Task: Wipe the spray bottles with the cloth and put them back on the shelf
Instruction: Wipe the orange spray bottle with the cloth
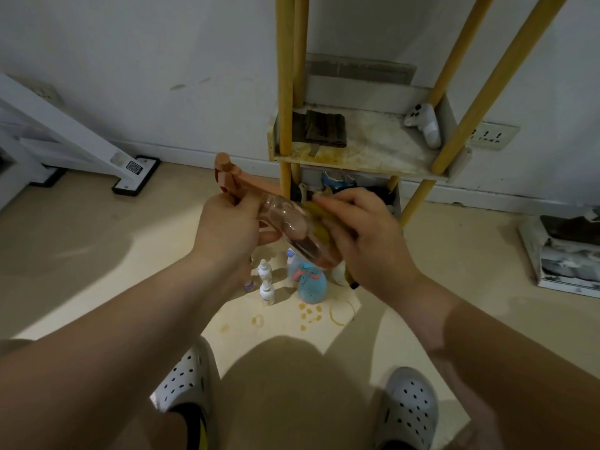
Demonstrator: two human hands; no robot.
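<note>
A clear pink spray bottle (293, 227) with a brown-pink trigger head lies tilted in the air in front of the shelf (367, 157). My left hand (227, 228) grips its neck just under the trigger. My right hand (363, 235) presses a yellow-green cloth (319, 219) against the bottle's body, fingers curled round it. On the floor below stand a blue spray bottle (311, 285) and two small white bottles (266, 282), partly hidden by my arms.
The shelf has yellow poles; its dirty board holds a dark folded cloth (324, 129) and a white game controller (425, 123). Clutter fills the level beneath. A white stand base (136, 175) sits at left, a stack of boxes (565, 254) at right. Stains mark the floor by my feet.
</note>
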